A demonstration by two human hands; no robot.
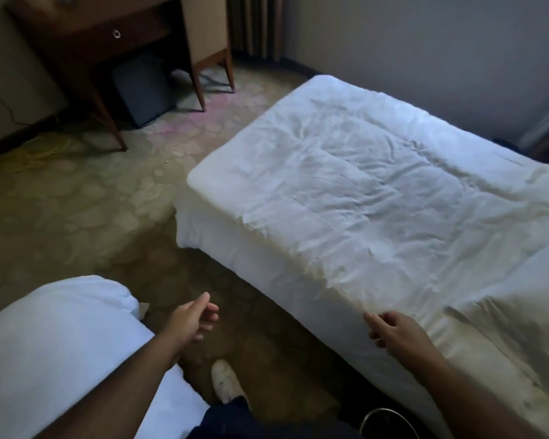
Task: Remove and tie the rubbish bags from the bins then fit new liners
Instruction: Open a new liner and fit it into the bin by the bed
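Here the left hand (192, 321) and right hand (393, 334) hang loosely curled, empty — beside a wrinkled white bed (377, 185).

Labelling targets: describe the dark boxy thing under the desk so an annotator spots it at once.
Look past the larger white bed to the wooden desk at far left. On the carpet between its slanted legs stands a dark grey box, possibly the bin. It alone is dark and square-sided; the chair beside it is pale with thin wooden legs.

Dark trousers (227, 418), white shoe (225, 382)
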